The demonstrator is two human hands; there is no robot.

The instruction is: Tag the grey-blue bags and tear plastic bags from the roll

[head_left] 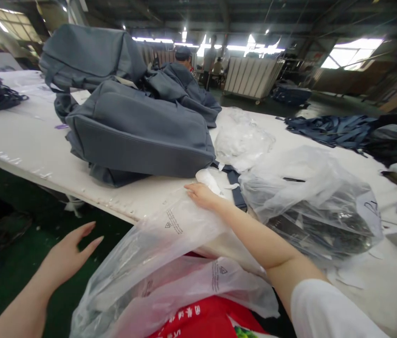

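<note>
- Over the near edge of the surface (43, 136), a printed plastic bag (170, 234) is being draped down across a red cloth (198, 324); by its own slack, it could be being drawn downward.
- At its upper end, the bag is being touched by the right hand (202, 194), fingers outstretched; whether it is being gripped cannot be told, so slipping is being risked.
- By the left hand (64, 259), spread in the air, nothing is being held, so the lower folds are possibly being left to snag.
</note>
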